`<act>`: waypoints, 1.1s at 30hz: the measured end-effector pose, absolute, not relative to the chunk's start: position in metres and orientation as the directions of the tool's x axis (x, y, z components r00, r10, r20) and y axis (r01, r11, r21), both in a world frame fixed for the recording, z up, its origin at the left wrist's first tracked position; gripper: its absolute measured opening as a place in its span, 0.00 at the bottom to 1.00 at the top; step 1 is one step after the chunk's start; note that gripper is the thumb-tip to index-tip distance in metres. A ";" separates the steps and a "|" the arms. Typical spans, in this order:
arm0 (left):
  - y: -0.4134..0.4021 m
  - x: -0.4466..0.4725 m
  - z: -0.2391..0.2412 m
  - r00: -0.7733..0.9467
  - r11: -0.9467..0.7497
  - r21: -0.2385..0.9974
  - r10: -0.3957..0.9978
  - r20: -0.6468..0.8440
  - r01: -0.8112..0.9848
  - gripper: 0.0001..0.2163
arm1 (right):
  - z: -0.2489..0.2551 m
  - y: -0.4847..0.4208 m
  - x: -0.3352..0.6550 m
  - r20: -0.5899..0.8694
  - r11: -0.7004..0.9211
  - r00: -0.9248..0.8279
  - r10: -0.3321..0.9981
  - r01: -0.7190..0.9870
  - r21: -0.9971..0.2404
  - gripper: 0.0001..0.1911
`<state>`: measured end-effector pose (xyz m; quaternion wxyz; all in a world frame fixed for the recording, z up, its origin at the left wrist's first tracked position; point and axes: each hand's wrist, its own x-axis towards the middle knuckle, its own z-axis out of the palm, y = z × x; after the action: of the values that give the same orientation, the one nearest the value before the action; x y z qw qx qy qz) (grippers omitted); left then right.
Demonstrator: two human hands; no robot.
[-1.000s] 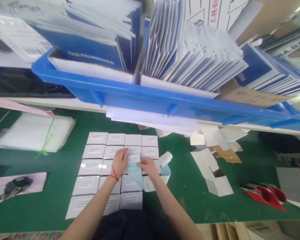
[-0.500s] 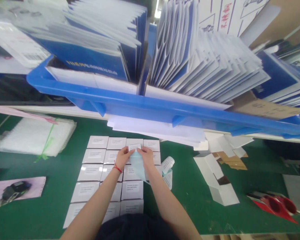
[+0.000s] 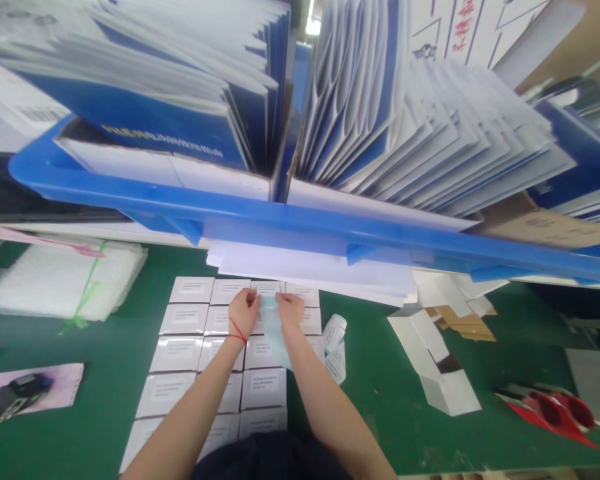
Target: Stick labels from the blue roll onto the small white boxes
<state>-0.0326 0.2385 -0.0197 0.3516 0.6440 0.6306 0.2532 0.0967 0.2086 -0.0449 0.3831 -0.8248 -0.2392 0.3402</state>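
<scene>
My left hand (image 3: pixel 243 312), with a red string at the wrist, has its fingers closed on the left edge of a label strip (image 3: pixel 275 333). My right hand (image 3: pixel 291 311) pinches the right edge of the same strip. The strip has a pale blue-green backing and hangs down between my forearms. At its upper end a white printed label lies over a box in the far row. Beneath both hands sit rows of white boxes (image 3: pixel 181 319), most of the visible ones bearing a printed label. The rest of the strip lies in a loose curl (image 3: pixel 335 332) to the right of the boxes.
A blue shelf rack (image 3: pixel 230 210) full of blue-and-white booklets (image 3: pixel 170 113) overhangs the far side. On the green table (image 3: pixel 370 413) lie bubble-wrap bags (image 3: pixel 45 283), a black object on pink paper (image 3: pixel 23 393), unfolded white cartons (image 3: pixel 440 373) and red-handled scissors (image 3: pixel 555 407).
The label end has gone from raised and tilted to lying on the far-row box, with both hands slightly lower over it. The camera view has shifted a little.
</scene>
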 end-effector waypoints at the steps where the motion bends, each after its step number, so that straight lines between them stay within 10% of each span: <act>1: 0.235 -0.034 -0.019 0.106 -0.037 0.753 0.993 -0.044 0.657 0.09 | -0.043 0.208 0.096 -0.369 -0.596 0.657 0.658 0.154 -0.788 0.13; 5: 0.220 -0.036 -0.014 0.356 -0.411 0.560 0.910 0.212 0.719 0.10 | -0.036 0.208 0.093 -0.359 -0.623 0.663 0.657 0.209 -0.754 0.15; 14: 0.215 -0.026 -0.032 0.545 -0.678 0.415 0.735 0.403 0.607 0.23 | -0.024 0.209 0.088 -0.343 -0.656 0.658 0.670 0.310 -0.688 0.16; 33: 0.219 -0.024 -0.071 0.594 -0.653 0.500 0.746 0.299 0.569 0.29 | -0.029 0.212 0.090 -0.352 -0.675 0.674 0.649 0.297 -0.675 0.13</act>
<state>-0.0243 0.2194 -0.0711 0.1791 0.8747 0.3759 0.2480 0.0901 0.2123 -0.0288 0.2962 -0.8657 -0.2732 0.2970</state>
